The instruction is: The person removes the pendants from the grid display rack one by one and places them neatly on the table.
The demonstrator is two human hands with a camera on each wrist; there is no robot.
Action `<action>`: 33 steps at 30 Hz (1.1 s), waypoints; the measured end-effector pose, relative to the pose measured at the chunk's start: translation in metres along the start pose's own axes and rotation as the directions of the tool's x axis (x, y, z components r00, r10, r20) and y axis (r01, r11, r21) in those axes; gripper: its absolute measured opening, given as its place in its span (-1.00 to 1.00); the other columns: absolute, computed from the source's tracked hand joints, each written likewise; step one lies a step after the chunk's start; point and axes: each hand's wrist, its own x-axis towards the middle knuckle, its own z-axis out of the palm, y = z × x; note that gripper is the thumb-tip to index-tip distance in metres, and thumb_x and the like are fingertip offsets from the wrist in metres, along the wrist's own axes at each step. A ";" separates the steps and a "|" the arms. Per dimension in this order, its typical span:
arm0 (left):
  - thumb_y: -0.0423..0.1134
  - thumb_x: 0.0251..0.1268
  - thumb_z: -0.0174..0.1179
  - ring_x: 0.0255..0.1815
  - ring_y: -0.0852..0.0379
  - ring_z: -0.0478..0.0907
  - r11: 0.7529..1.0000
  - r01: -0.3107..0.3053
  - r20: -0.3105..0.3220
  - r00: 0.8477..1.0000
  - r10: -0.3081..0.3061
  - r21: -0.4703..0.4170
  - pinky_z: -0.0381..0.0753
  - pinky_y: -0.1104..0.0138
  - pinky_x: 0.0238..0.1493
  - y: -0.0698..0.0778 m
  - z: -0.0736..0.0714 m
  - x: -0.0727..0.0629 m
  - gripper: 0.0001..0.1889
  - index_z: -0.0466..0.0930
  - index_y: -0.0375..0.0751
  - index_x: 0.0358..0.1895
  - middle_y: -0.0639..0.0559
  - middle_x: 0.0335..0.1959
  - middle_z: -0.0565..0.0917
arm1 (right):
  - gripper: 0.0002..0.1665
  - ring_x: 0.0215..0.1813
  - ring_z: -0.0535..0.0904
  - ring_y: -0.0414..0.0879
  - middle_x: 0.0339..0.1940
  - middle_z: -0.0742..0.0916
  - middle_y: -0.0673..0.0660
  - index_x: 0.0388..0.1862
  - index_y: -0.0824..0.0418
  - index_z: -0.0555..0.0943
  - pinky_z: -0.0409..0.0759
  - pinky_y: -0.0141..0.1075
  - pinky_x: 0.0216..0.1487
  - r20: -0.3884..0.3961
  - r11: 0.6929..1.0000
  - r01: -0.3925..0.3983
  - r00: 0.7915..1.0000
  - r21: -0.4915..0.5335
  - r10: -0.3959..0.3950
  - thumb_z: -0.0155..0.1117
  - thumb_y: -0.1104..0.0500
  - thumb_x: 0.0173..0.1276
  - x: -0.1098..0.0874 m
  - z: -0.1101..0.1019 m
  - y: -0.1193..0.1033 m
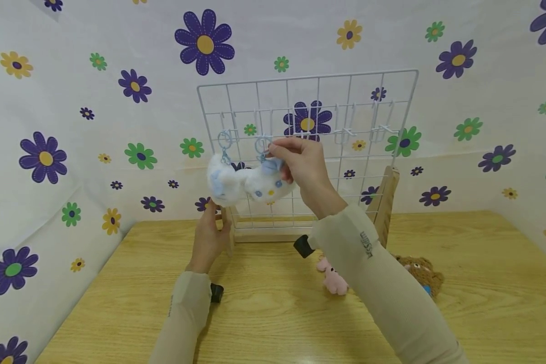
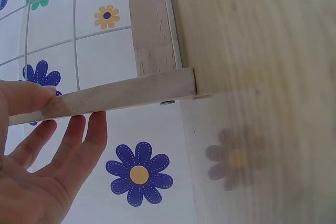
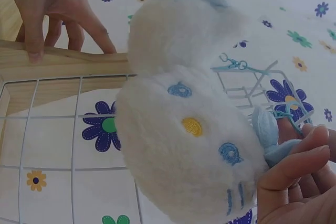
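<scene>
Head view: right hand (image 1: 306,164) pinches tight at the blue ring (image 1: 256,146) above a white plush (image 1: 270,191); left hand (image 1: 209,240) grips the rack's wooden post (image 2: 126,92), thumb opposing fingers.

Before me there was a white covering (image 1: 164,101), which rose behind the bench (image 1: 118,303) and along its left and right sides. On it were printed many flowers (image 1: 205,44), violet, yellow and green, of different sizes. At my left the covering had some creases. The bench showed yellowish wood grain and faintly reflected one flower. The light was soft.
</scene>
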 end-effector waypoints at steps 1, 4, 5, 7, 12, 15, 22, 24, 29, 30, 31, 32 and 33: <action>-0.62 0.29 0.21 0.07 -0.37 0.59 1.000 -0.003 -0.003 1.000 0.003 0.001 0.65 -0.13 0.09 -0.001 0.000 0.000 -0.37 0.26 -0.28 0.40 -0.39 0.20 0.52 | -0.79 -0.70 0.33 -0.22 -0.21 0.80 0.14 -0.03 0.32 0.73 0.32 -0.50 -0.69 0.002 1.000 0.000 1.000 -0.002 0.000 0.35 0.26 0.43 -0.001 0.000 0.000; -0.63 0.28 0.22 0.03 -0.38 0.61 1.000 -0.014 -0.015 1.000 0.014 0.001 0.67 -0.14 0.05 -0.002 0.001 -0.001 -0.39 0.28 -0.28 0.36 -0.38 0.16 0.54 | -0.79 -0.68 0.33 -0.21 -0.18 0.80 0.15 -0.01 0.32 0.73 0.32 -0.49 -0.67 0.007 1.000 0.006 1.000 -0.001 -0.006 0.35 0.25 0.44 -0.004 0.000 -0.002; -0.63 0.27 0.22 0.01 -0.38 0.62 1.000 -0.017 -0.019 1.000 0.017 0.002 0.68 -0.15 0.02 -0.002 0.001 -0.001 -0.38 0.28 -0.28 0.37 -0.39 0.14 0.54 | -0.78 -0.68 0.33 -0.21 -0.18 0.80 0.15 -0.01 0.31 0.73 0.32 -0.48 -0.67 0.009 1.000 0.010 1.000 -0.003 -0.010 0.34 0.25 0.44 -0.006 0.001 -0.003; -0.63 0.27 0.22 0.00 -0.40 0.63 1.000 -0.015 -0.019 1.000 0.015 -0.002 0.71 -0.15 -0.04 -0.002 0.000 -0.001 -0.29 0.22 -0.27 0.47 -0.40 0.16 0.53 | -0.78 -0.67 0.33 -0.21 -0.17 0.80 0.15 0.00 0.31 0.73 0.32 -0.48 -0.67 0.016 1.000 0.020 1.000 -0.003 -0.020 0.35 0.25 0.44 -0.008 0.001 -0.004; -0.61 0.28 0.23 0.03 -0.38 0.62 1.000 0.010 -0.001 1.000 -0.010 -0.016 0.74 -0.10 -0.09 -0.001 -0.001 -0.001 -0.12 -0.01 -0.30 0.62 -0.42 0.22 0.51 | -0.79 -0.68 0.33 -0.19 -0.20 0.80 0.14 -0.01 0.30 0.73 0.33 -0.46 -0.67 0.038 0.999 0.042 0.998 -0.023 -0.041 0.34 0.25 0.45 -0.014 0.002 -0.006; -0.61 0.28 0.23 0.02 -0.37 0.63 1.000 0.001 -0.004 1.000 -0.001 -0.007 0.73 -0.10 -0.05 -0.001 0.000 -0.001 -0.14 0.01 -0.32 0.61 -0.42 0.20 0.52 | -0.81 -0.68 0.32 -0.19 -0.22 0.80 0.15 -0.04 0.31 0.73 0.31 -0.46 -0.68 0.050 0.997 0.056 0.997 -0.046 -0.054 0.33 0.26 0.45 -0.018 0.000 -0.004; -0.62 0.29 0.20 -0.03 -0.43 0.64 0.999 -0.039 -0.012 0.999 0.039 0.031 0.69 -0.18 -0.04 -0.002 0.000 0.000 -0.36 0.21 -0.29 0.40 -0.43 0.13 0.53 | -0.81 -0.70 0.30 -0.20 -0.24 0.80 0.17 -0.06 0.37 0.72 0.32 -0.45 -0.68 0.063 0.993 0.084 0.995 -0.085 -0.079 0.31 0.28 0.45 -0.025 -0.008 0.003; -0.63 0.29 0.20 -0.03 -0.43 0.64 0.999 -0.042 -0.014 0.999 0.042 0.027 0.69 -0.18 -0.03 -0.002 0.000 0.000 -0.36 0.21 -0.29 0.39 -0.44 0.13 0.53 | -0.82 -0.69 0.30 -0.19 -0.22 0.80 0.18 -0.06 0.35 0.72 0.32 -0.45 -0.67 0.059 0.991 0.085 0.995 -0.104 -0.079 0.31 0.28 0.46 -0.027 -0.011 0.005; -0.65 0.26 0.21 -0.03 -0.43 0.64 0.998 -0.051 -0.017 0.999 0.052 0.024 0.70 -0.16 -0.02 -0.002 0.000 0.000 -0.37 0.23 -0.31 0.37 -0.44 0.13 0.53 | -0.80 -0.67 0.30 -0.19 -0.18 0.79 0.19 -0.03 0.33 0.73 0.33 -0.46 -0.65 0.040 0.985 0.071 0.997 -0.157 -0.065 0.32 0.26 0.46 -0.030 -0.018 0.010; -0.65 0.26 0.22 -0.04 -0.42 0.64 0.998 -0.054 -0.017 0.998 0.055 0.024 0.70 -0.16 -0.02 -0.002 0.000 0.000 -0.35 0.22 -0.32 0.38 -0.44 0.13 0.53 | -0.80 -0.67 0.31 -0.20 -0.18 0.79 0.19 -0.03 0.33 0.73 0.33 -0.46 -0.65 0.036 0.985 0.064 0.998 -0.162 -0.059 0.32 0.25 0.46 -0.031 -0.020 0.011; -0.65 0.26 0.22 -0.04 -0.42 0.64 0.998 -0.055 -0.017 0.998 0.056 0.023 0.70 -0.15 -0.02 -0.002 0.000 -0.001 -0.34 0.21 -0.31 0.40 -0.43 0.12 0.53 | -0.79 -0.67 0.31 -0.20 -0.18 0.79 0.19 -0.03 0.33 0.73 0.32 -0.46 -0.65 0.034 0.984 0.063 0.998 -0.165 -0.058 0.32 0.25 0.46 -0.032 -0.021 0.012; -0.65 0.26 0.22 -0.03 -0.42 0.64 0.998 -0.055 -0.017 0.998 0.055 0.022 0.70 -0.15 -0.02 -0.002 0.000 -0.001 -0.33 0.21 -0.31 0.40 -0.43 0.12 0.53 | -0.79 -0.67 0.31 -0.20 -0.18 0.79 0.20 -0.03 0.34 0.73 0.33 -0.46 -0.64 0.032 0.984 0.065 0.998 -0.169 -0.060 0.32 0.26 0.45 -0.033 -0.023 0.013; -0.65 0.25 0.23 -0.03 -0.41 0.64 0.998 -0.055 -0.016 0.998 0.055 0.022 0.70 -0.15 -0.02 -0.002 0.000 -0.001 -0.32 0.20 -0.30 0.41 -0.42 0.12 0.53 | -0.79 -0.67 0.31 -0.20 -0.18 0.79 0.20 -0.03 0.35 0.72 0.33 -0.47 -0.64 0.028 0.982 0.066 0.998 -0.179 -0.062 0.32 0.26 0.45 -0.033 -0.024 0.014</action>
